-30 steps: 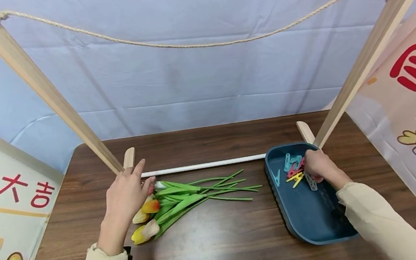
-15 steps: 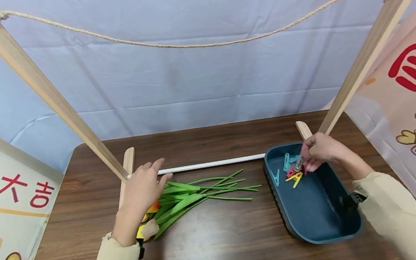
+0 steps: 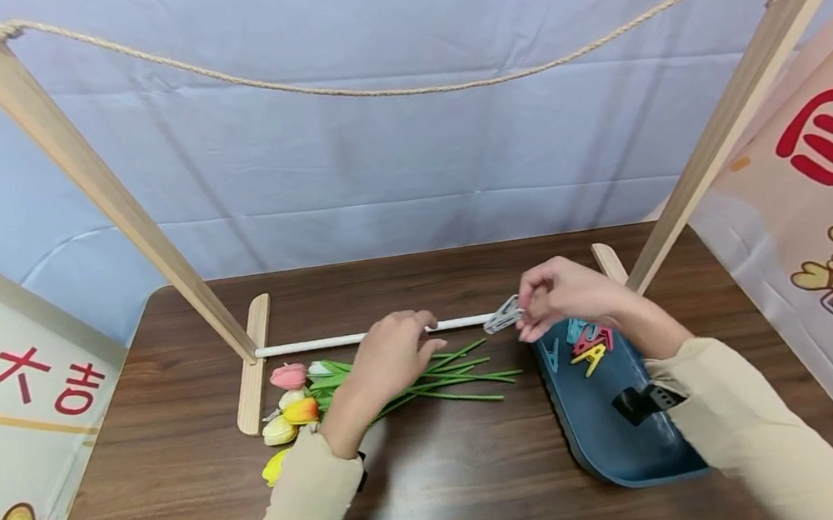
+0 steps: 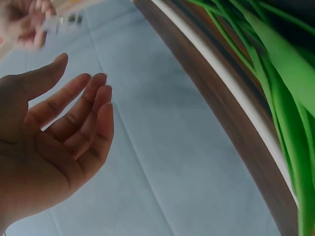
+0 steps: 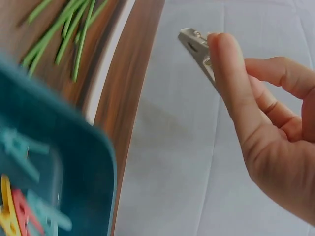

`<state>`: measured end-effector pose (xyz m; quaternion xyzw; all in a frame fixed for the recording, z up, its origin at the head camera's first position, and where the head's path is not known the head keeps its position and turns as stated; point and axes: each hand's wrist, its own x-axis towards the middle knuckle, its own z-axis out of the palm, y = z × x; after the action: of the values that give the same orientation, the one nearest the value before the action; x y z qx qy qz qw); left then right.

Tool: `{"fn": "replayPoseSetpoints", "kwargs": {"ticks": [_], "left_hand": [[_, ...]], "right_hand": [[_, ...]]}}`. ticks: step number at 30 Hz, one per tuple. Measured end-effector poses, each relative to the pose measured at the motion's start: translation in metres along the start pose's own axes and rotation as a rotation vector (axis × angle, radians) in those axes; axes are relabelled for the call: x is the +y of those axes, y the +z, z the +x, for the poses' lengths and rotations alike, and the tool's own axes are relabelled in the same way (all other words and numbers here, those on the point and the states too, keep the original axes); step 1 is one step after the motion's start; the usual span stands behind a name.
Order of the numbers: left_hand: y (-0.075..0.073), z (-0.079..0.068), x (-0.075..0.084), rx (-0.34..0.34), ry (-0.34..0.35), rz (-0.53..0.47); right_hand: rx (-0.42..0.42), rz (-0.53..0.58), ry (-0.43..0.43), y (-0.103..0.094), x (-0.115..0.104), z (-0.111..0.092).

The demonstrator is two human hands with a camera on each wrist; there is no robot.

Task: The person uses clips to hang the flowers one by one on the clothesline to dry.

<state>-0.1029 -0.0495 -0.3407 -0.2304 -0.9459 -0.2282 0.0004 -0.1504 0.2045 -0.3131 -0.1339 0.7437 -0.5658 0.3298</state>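
Note:
Between the thumb and fingers of my right hand a grey clothespin is pinched, held up beyond the left rim of the blue tray. The right wrist view shows the same clothespin sticking out past the thumb. My left hand hovers over the green stems of the artificial tulips, holding nothing. In the left wrist view its fingers are loosely bent, palm showing. Pink, white and yellow tulip heads lie left of it, partly hidden by the forearm.
Inside the blue tray lie several blue, red and yellow clothespins. A wooden frame has a left post, a right post, a white crossbar and a sagging rope strung between the tops.
My right hand has lifted the grey clothespin out of the tray and carried it left. The left hand has moved right, from the tulip heads to above the stems.

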Motion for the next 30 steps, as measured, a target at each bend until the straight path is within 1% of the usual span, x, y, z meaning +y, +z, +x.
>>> {"fn": "replayPoseSetpoints", "kwargs": {"ticks": [4,7,10,13,16,19,25,27,30], "left_hand": [[0.006,0.007,0.009,-0.009,0.023,-0.036],[0.007,0.009,0.012,0.004,0.031,-0.051],[0.004,0.01,0.012,0.021,0.037,-0.061],[-0.001,0.01,0.011,0.045,0.05,-0.055],[-0.007,0.009,0.009,0.081,0.066,-0.025],[-0.013,0.009,0.009,0.111,0.079,0.008],[-0.021,0.007,0.012,0.122,0.085,0.039],[-0.022,0.008,0.015,0.125,0.079,0.035],[-0.023,0.008,0.017,0.123,0.046,0.015]], "right_hand": [[-0.055,0.021,-0.034,0.015,-0.004,0.008],[-0.066,0.024,-0.057,0.022,-0.006,0.012],[-0.043,0.019,-0.077,0.027,-0.008,0.014],[0.01,-0.009,-0.114,0.03,-0.009,0.014],[0.073,-0.058,-0.161,0.032,-0.01,0.014],[0.119,-0.138,-0.205,0.033,-0.012,0.014],[0.148,-0.313,-0.262,0.032,-0.016,0.012],[0.154,-0.346,-0.27,0.031,-0.018,0.01],[0.173,-0.381,-0.276,0.029,-0.018,0.007]]}}
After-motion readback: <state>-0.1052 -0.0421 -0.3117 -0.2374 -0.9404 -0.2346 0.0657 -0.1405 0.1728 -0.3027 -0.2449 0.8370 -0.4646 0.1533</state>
